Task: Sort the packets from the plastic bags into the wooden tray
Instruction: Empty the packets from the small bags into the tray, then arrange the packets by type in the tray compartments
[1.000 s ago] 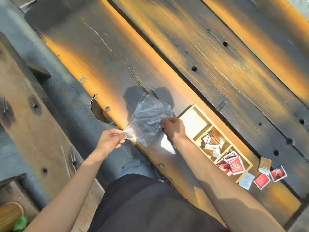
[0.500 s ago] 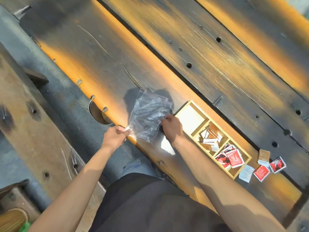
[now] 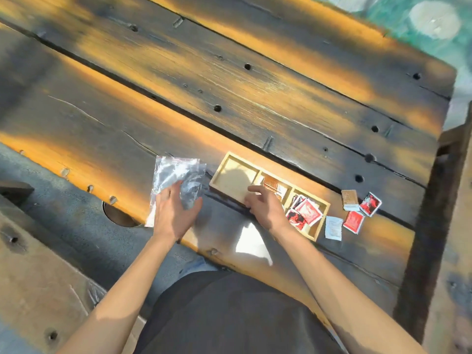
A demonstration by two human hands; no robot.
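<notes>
While the left hand (image 3: 176, 213) lay flat, fingers spread, on the clear plastic bag (image 3: 176, 175), the right hand (image 3: 263, 208) hovered loosely open, empty, over the wooden tray (image 3: 229, 159). Tray: three compartments; left one bare, middle with brown packets (image 3: 271, 182), right with red packets (image 3: 309, 214). Four loose packets (image 3: 353, 221) lay just right of it.

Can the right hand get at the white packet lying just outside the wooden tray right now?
Probably yes. The right hand hovers open over the wooden tray, and the white packet lies flat on the table beside the tray's end with nothing covering it.
</notes>
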